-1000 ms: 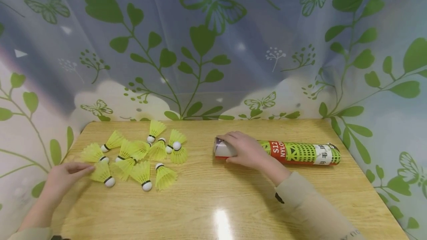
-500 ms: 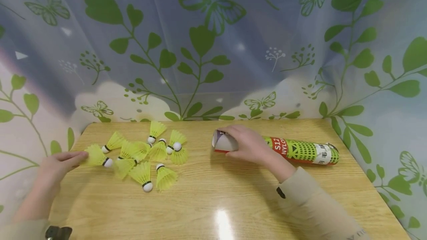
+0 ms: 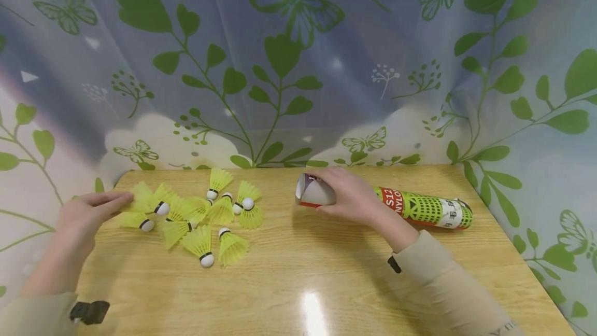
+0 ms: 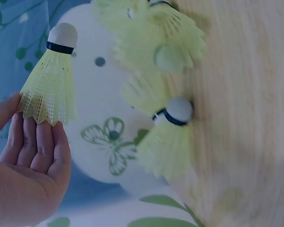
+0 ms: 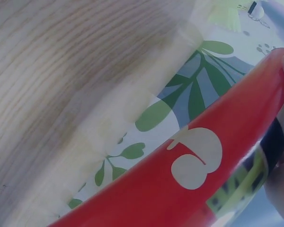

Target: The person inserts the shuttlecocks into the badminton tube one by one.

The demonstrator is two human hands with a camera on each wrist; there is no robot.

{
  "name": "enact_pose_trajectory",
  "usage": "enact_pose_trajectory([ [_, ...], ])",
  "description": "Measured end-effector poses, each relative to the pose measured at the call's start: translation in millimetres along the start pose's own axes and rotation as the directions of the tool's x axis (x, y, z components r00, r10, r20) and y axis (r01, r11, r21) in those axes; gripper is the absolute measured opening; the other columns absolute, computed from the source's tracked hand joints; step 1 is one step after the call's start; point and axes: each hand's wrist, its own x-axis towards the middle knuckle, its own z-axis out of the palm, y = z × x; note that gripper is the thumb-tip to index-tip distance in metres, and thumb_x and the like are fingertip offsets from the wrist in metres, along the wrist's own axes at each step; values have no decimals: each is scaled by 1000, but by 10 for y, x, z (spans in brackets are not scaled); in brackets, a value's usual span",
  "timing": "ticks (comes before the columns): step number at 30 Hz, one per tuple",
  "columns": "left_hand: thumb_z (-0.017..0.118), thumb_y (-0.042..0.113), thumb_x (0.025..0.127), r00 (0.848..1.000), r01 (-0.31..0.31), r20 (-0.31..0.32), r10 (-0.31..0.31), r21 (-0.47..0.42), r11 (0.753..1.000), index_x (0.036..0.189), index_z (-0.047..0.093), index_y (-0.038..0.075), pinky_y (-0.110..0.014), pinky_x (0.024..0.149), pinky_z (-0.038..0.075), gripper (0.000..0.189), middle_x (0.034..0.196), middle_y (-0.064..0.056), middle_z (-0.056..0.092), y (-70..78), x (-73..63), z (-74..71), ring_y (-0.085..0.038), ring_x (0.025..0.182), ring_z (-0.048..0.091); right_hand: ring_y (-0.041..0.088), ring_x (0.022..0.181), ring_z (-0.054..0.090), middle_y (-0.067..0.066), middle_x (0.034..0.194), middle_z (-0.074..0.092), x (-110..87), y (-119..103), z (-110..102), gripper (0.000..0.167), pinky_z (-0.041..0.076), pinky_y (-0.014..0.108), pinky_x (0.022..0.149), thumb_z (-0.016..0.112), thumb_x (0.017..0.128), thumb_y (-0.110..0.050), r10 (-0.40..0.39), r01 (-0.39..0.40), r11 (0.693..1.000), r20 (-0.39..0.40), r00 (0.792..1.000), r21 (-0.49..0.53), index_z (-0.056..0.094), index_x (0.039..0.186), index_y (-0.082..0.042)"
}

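My left hand (image 3: 84, 222) pinches the feathered skirt edge of a yellow shuttlecock (image 4: 52, 82), thumb on one side and fingers on the other. Its white cork points away from the palm, and in the head view it overlaps the shuttlecocks lying behind it. Several more yellow shuttlecocks (image 3: 198, 242) lie in a loose group on the left half of the table. My right hand (image 3: 351, 196) grips a red, green and white shuttlecock tube (image 3: 422, 208) near its left end. That end is tipped up a little, its mouth facing the group; the right wrist view shows the tube's red side (image 5: 180, 175).
The wooden table (image 3: 261, 294) reaches back to a patterned curtain (image 3: 298, 92) with green leaves and butterflies. The curtain also closes in the left and right sides. Bare wood separates the shuttlecocks from the tube.
My left hand has drawn the front-left shuttlecock off the table and raised it up and back over the others. My right hand has lifted the tube's left end slightly.
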Motion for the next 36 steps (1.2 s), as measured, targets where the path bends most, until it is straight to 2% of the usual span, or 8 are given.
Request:
enact_pose_trajectory([
  [5, 74, 49, 99, 999, -33, 19, 34, -75, 997, 100, 79, 43, -76, 125, -6, 9, 90, 39, 57, 171, -18, 126, -54, 160, 11, 34, 130, 64, 12, 144, 67, -10, -6, -26, 86, 61, 52, 99, 97, 79, -28, -23, 23, 1000, -41, 999, -4, 56, 153, -14],
  [10, 75, 46, 99, 997, -68, 25, 71, -94, 993, 96, 79, 42, -73, 129, 3, 7, 91, 37, 61, 316, -5, 288, -23, 128, 58, 34, 129, 65, 13, 142, 68, -19, 4, -54, 82, 61, 51, 98, 97, 78, -27, -56, 57, 998, -101, 993, 4, 59, 149, -10],
  [14, 75, 48, 99, 993, -111, 30, 113, -65, 992, 109, 80, 36, -72, 127, 19, 16, 95, 36, 61, 446, -9, 412, 10, 91, 59, 34, 127, 66, 14, 139, 69, -21, 0, -99, 82, 61, 51, 98, 98, 76, -25, -71, 76, 997, -136, 988, 29, 61, 147, -8],
  [19, 73, 46, 101, 988, -147, 38, 149, -51, 988, 113, 76, 35, -41, 121, 43, 16, 99, 36, 61, 621, -36, 519, 9, 95, 59, 35, 125, 67, 16, 136, 71, -11, -14, -166, 81, 62, 51, 94, 98, 75, -24, -114, 121, 992, -172, 978, 29, 63, 144, -4],
  [22, 72, 44, 102, 984, -176, 19, 177, -47, 983, 107, 76, 40, -17, 94, 49, 8, 99, 34, 62, 728, -60, 594, 7, 98, 59, 36, 123, 68, 17, 135, 71, -1, -19, -212, 79, 62, 51, 92, 98, 74, -22, -144, 155, 987, -197, 970, 41, 64, 142, -2],
  [26, 74, 42, 101, 979, -202, 2, 203, -87, 976, 107, 78, 38, -21, 98, 49, 8, 99, 31, 65, 863, -100, 701, 4, 98, 61, 37, 122, 67, 18, 135, 71, 26, -11, -267, 78, 61, 52, 91, 99, 73, -19, -164, 191, 977, -235, 958, 95, 64, 141, -2],
  [31, 78, 35, 99, 977, -207, 3, 214, -240, 949, 100, 81, 36, -55, 126, 29, 3, 97, 27, 68, 1029, -158, 839, 1, 95, 63, 36, 124, 65, 17, 138, 69, 49, -18, -344, 79, 60, 54, 94, 98, 73, -16, -126, 177, 966, -256, 958, 186, 63, 142, -4],
  [36, 81, 28, 97, 969, -234, 1, 249, -339, 911, 96, 83, 32, -43, 123, 35, 5, 94, 24, 73, 1209, -194, 983, -1, 93, 66, 36, 126, 64, 17, 141, 67, 64, -28, -411, 78, 59, 55, 96, 98, 74, -13, -79, 153, 954, -275, 958, 258, 63, 143, -5],
])
